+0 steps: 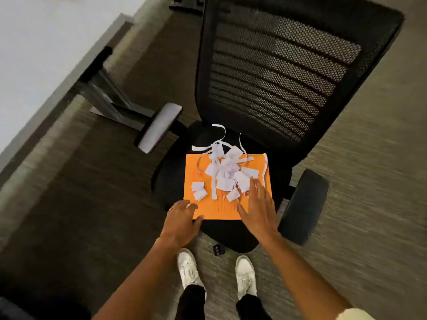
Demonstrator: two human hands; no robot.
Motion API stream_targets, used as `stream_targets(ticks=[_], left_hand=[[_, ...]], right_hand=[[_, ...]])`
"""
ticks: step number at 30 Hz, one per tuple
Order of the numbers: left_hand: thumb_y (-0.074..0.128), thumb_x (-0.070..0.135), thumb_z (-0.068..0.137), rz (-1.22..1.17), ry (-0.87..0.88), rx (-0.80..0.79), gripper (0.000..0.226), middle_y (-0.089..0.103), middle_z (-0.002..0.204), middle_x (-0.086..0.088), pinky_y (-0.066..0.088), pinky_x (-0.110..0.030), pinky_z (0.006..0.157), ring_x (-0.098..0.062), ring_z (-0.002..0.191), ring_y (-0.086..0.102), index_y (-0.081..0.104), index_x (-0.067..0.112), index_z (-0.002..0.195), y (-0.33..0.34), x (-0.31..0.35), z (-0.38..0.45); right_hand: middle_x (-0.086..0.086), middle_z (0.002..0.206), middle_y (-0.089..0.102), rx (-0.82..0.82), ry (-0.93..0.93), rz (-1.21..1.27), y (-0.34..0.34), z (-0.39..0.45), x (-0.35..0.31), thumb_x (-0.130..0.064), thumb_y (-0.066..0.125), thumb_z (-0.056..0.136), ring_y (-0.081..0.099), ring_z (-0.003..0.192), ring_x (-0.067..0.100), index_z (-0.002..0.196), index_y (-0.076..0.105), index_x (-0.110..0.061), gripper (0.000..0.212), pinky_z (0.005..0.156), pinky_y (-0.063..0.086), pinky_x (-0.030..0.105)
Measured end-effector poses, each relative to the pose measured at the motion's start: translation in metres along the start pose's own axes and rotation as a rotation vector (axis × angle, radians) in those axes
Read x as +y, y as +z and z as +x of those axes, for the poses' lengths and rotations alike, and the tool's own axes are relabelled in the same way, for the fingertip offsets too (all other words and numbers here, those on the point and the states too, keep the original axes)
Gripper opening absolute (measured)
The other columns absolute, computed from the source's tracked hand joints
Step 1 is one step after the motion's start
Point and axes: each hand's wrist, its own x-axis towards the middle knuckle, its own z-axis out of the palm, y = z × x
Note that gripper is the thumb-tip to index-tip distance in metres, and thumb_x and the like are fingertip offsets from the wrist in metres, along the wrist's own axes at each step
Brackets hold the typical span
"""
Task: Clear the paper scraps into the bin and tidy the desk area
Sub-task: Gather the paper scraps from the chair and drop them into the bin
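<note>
Risk: sheet (219,210) tipping on lift, scraps (225,173) sliding onto carpet (92,192); loose strips overhanging sheet's edge toward chair (277,77) back.

Sheet lying on chair seat, scraps piled mid-sheet.

Left hand (182,218) curling round sheet's near-left corner, seemingly pinching it.

Right hand (258,209) lying flat, fingers straight, pressing sheet's right side, fingertips touching pile.

Bin not showing.

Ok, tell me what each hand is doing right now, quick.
Left hand: fingers curled round the near corner of the orange sheet, gripping it.
Right hand: open, fingers straight, flat on the sheet beside the paper scraps.
</note>
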Motion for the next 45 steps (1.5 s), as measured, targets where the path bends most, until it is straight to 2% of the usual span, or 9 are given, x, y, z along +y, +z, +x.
stream_targets(ticks=[8, 15, 22, 28, 33, 35, 38, 41, 45], left_hand=[[0.060, 0.032, 0.092, 0.103, 0.132, -0.049, 0.040, 0.054, 0.136, -0.005, 0.047, -0.041, 0.099, -0.026, 0.123, 0.049, 0.058, 0.016, 0.129, 0.036, -0.039, 0.099], [0.055, 0.041, 0.094, 0.223, 0.175, -0.047, 0.057, 0.036, 0.148, -0.007, 0.044, -0.037, 0.102, -0.026, 0.129, 0.042, 0.034, 0.021, 0.142, 0.065, -0.066, 0.156], [0.058, 0.053, 0.089, 0.269, 0.225, 0.019, 0.066, 0.042, 0.140, -0.006, 0.046, -0.036, 0.095, -0.026, 0.121, 0.047, 0.030, 0.021, 0.140, 0.091, -0.074, 0.181], [0.062, 0.019, 0.091, 0.123, 0.311, -0.009, 0.047, 0.052, 0.123, -0.009, 0.055, -0.037, 0.083, -0.026, 0.101, 0.055, 0.039, 0.018, 0.131, 0.102, -0.065, 0.179], [0.056, 0.011, 0.094, -0.066, 0.245, -0.002, 0.033, 0.058, 0.111, -0.009, 0.058, -0.035, 0.070, -0.026, 0.088, 0.063, 0.042, 0.014, 0.125, 0.101, -0.059, 0.174], [0.054, 0.007, 0.094, -0.173, 0.200, 0.011, 0.031, 0.060, 0.115, -0.011, 0.058, -0.039, 0.072, -0.029, 0.094, 0.065, 0.040, 0.015, 0.121, 0.098, -0.061, 0.170], [0.060, -0.006, 0.087, -0.317, 0.103, -0.035, 0.067, 0.050, 0.141, -0.012, 0.055, -0.047, 0.088, -0.034, 0.122, 0.056, 0.030, 0.023, 0.140, 0.086, -0.066, 0.162], [0.066, -0.008, 0.082, -0.360, 0.047, -0.035, 0.084, 0.042, 0.146, -0.012, 0.051, -0.050, 0.099, -0.031, 0.133, 0.046, 0.028, 0.025, 0.149, 0.076, -0.076, 0.155], [0.053, -0.002, 0.090, -0.233, -0.002, 0.065, 0.041, 0.050, 0.119, -0.016, 0.051, -0.044, 0.086, -0.031, 0.107, 0.051, 0.047, 0.012, 0.129, 0.077, -0.092, 0.156]], right_hand=[[0.006, 0.150, 0.030, -0.054, 0.068, -0.010, 0.088, 0.050, -0.006, -0.041, 0.057, 0.091, 0.044, 0.129, 0.029, 0.153, 0.011, -0.023, 0.078, 0.088, 0.052, 0.037], [0.005, 0.150, 0.029, -0.078, 0.130, -0.047, 0.132, 0.083, -0.022, -0.039, 0.059, 0.092, 0.042, 0.134, 0.026, 0.144, 0.031, -0.029, 0.060, 0.095, 0.049, 0.036], [0.008, 0.137, 0.041, 0.008, 0.182, -0.004, 0.164, 0.093, -0.021, -0.017, 0.062, 0.090, 0.044, 0.128, 0.025, 0.118, 0.057, -0.018, 0.028, 0.095, 0.047, 0.032], [0.008, 0.119, 0.050, 0.037, 0.241, 0.219, 0.167, 0.078, -0.010, -0.008, 0.060, 0.091, 0.056, 0.105, 0.023, 0.112, 0.056, -0.017, 0.024, 0.084, 0.051, 0.033], [0.002, 0.106, 0.048, 0.138, 0.227, 0.455, 0.146, 0.069, -0.003, 0.001, 0.065, 0.080, 0.051, 0.082, 0.007, 0.112, 0.058, -0.017, 0.037, 0.074, 0.042, 0.016], [0.000, 0.107, 0.047, 0.182, 0.215, 0.474, 0.136, 0.071, -0.002, 0.000, 0.065, 0.078, 0.050, 0.078, 0.003, 0.111, 0.058, -0.018, 0.038, 0.069, 0.040, 0.007], [0.003, 0.120, 0.045, 0.204, 0.178, 0.466, 0.122, 0.082, -0.004, -0.002, 0.065, 0.079, 0.053, 0.092, 0.009, 0.115, 0.058, -0.018, 0.040, 0.069, 0.036, 0.001], [0.004, 0.130, 0.043, 0.165, 0.090, 0.430, 0.115, 0.096, -0.009, -0.001, 0.064, 0.080, 0.052, 0.112, 0.018, 0.123, 0.056, -0.017, 0.047, 0.080, 0.047, 0.014], [0.002, 0.137, 0.038, 0.017, -0.068, 0.349, 0.119, 0.114, -0.017, -0.001, 0.063, 0.079, 0.056, 0.112, 0.024, 0.131, 0.049, -0.019, 0.056, 0.083, 0.055, 0.039]])
